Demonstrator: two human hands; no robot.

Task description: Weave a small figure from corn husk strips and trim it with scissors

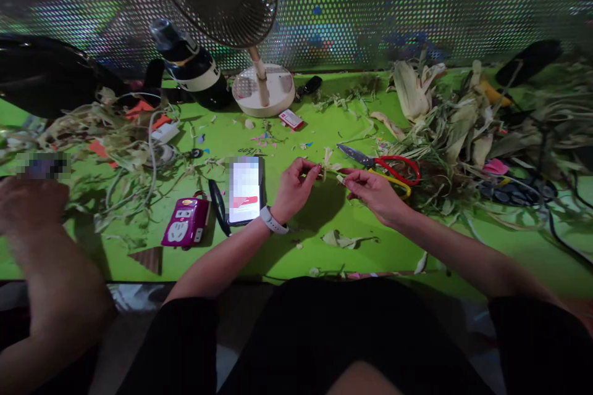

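My left hand [296, 188] pinches one end of a small pale corn husk strip [328, 163] between thumb and fingertips. A wristband circles that wrist. My right hand [373, 194] is closed in a pinch on the other end of the strip, close to my left fingertips. Both hands are raised a little over the green tabletop [319, 210]. Scissors [365, 159] with red and yellow handles lie just behind my right hand, blades pointing left. A torn husk scrap [345, 239] rests on the table in front of me.
Corn husks [410, 95] heap at the right, dried strands [83, 123] at the left. A fan [263, 92], a dark bottle [199, 74] and a small red-white box [291, 118] stand behind. A phone [252, 191] and purple socket block [185, 222] lie left. Another person's arm [55, 271] is far left.
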